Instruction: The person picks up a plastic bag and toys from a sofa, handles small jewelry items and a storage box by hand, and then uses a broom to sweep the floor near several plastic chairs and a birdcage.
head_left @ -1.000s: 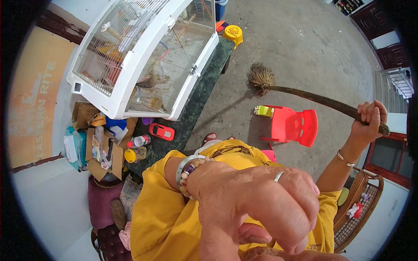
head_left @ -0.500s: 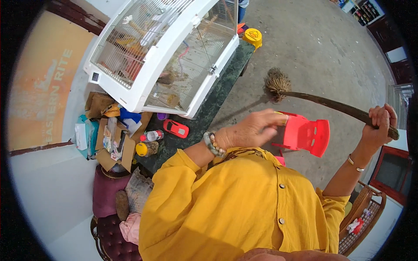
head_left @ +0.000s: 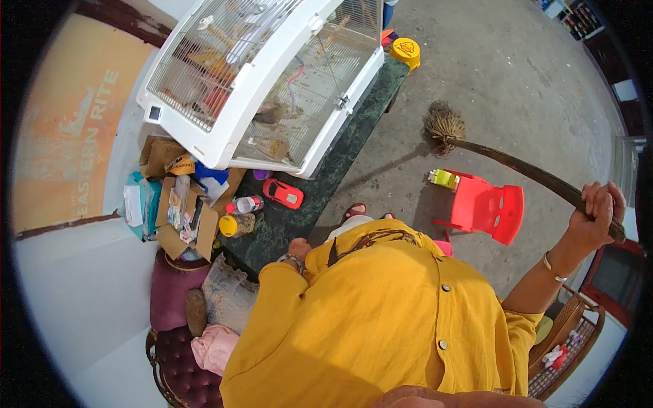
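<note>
My right hand (head_left: 602, 211) is wrapped round the upper end of a long, dark, curved handle of a broom (head_left: 524, 161). Its bushy straw head (head_left: 444, 125) rests on the concrete floor, ahead and to the left of that hand. My left hand (head_left: 299, 249) hangs low beside my yellow shirt, close to the edge of a dark green marbled table (head_left: 272, 234); its fingers are too small and partly hidden to read. A small red chair (head_left: 486, 207) stands between me and the broom, with a yellow-green item (head_left: 444, 179) on it.
A white-framed birdcage (head_left: 265, 95) takes up the table's far part. Nearer lie a red toy car (head_left: 283, 194), a bottle (head_left: 245, 205), a yellow-lidded jar (head_left: 236, 225) and an open cardboard box (head_left: 205, 231). A tufted armchair (head_left: 180, 353) and a wicker seat (head_left: 568, 353) flank me.
My left hand has dropped from above the red chair to my left side, baring the yellow-green item. The broom stays in my right hand, and the view has shifted slightly.
</note>
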